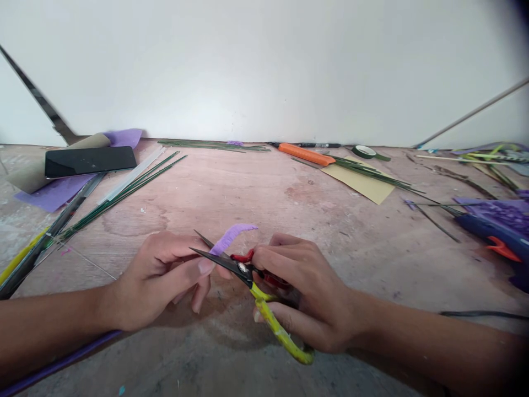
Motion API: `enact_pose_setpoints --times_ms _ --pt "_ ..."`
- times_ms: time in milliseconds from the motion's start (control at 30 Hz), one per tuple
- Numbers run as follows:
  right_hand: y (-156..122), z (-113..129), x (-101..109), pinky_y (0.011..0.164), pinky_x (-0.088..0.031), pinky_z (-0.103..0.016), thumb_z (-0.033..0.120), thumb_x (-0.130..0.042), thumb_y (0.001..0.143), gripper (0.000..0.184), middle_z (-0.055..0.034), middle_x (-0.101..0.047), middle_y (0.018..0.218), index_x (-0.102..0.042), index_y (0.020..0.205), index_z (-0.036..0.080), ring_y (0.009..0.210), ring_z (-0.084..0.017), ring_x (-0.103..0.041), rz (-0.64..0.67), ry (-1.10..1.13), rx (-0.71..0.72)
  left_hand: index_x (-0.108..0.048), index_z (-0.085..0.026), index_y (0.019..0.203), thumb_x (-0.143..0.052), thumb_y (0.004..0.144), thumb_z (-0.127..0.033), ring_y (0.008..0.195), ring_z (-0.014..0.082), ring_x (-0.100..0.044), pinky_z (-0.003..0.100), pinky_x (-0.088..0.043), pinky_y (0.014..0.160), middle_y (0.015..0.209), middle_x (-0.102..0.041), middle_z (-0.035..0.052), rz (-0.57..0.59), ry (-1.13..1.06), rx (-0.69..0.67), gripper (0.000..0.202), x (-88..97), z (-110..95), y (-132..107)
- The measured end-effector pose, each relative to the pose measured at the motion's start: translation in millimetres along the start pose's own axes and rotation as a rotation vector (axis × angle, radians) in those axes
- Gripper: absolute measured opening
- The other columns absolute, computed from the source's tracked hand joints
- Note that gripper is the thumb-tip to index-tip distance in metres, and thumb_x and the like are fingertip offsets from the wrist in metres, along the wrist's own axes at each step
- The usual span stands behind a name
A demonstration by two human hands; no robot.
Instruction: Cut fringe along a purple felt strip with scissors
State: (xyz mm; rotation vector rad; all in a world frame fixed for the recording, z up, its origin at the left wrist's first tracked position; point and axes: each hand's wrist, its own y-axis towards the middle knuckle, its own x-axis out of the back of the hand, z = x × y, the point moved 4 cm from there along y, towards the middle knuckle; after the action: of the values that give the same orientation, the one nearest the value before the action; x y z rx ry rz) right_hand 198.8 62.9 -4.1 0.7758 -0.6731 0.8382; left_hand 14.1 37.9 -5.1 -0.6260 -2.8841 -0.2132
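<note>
Between the thumb and fingers of my left hand (165, 273) is the lower end of a narrow, curved strip of purple crepe paper (231, 237). Its free tip bends toward the right. My right hand (306, 292) grips a pair of scissors (243, 268) with dark blades and handles wrapped in yellow and red. The blades are parted and point left, with the purple strip lying between them close to my left thumb. Part of the handles is hidden by my right fingers.
A phone (91, 161) rests on purple paper at the left, near green wires (124, 193). Toward the back lie an orange cutter (306, 154), yellow paper (363, 182) and green tape (366, 152). A blue glue gun (487, 234) and purple pieces (502, 215) are at the right.
</note>
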Motion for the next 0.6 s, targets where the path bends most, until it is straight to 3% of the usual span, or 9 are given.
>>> enact_pose_setpoints --times_ms 167,400,600 --pt "-0.1 -0.3 0.3 0.06 -0.023 -0.029 0.03 -0.049 0.088 0.024 0.005 -0.042 0.063 -0.033 0.073 0.022 0.053 -0.012 -0.033 -0.002 0.0 -0.005 -0.062 -0.014 0.071 -0.048 0.097 -0.03 0.036 0.0057 -0.043 0.015 -0.033 0.037 0.047 -0.057 -0.0014 -0.007 -0.017 -0.033 0.034 -0.9 -1.4 0.5" --pt "-0.5 0.9 0.2 0.06 -0.024 -0.029 0.027 -0.049 0.087 0.023 0.0054 -0.041 0.063 -0.032 0.073 0.022 0.053 -0.012 -0.033 -0.017 0.009 0.011 -0.057 -0.014 0.065 -0.049 0.097 -0.024 0.038 0.0039 -0.044 0.012 -0.035 0.041 0.046 -0.054 -0.0036 0.002 -0.012 -0.092 0.034 -1.6 -4.0 3.2" --pt "-2.6 -1.4 -0.5 0.06 -0.024 -0.029 0.031 -0.05 0.09 0.025 0.0054 -0.041 0.063 -0.033 0.073 0.021 0.054 -0.012 -0.033 -0.018 0.02 0.009 -0.069 -0.013 0.082 -0.048 0.097 -0.021 0.037 0.0039 -0.043 0.014 -0.035 0.041 0.048 -0.052 -0.0055 0.019 0.005 -0.054 0.027 -1.1 -1.6 2.5"
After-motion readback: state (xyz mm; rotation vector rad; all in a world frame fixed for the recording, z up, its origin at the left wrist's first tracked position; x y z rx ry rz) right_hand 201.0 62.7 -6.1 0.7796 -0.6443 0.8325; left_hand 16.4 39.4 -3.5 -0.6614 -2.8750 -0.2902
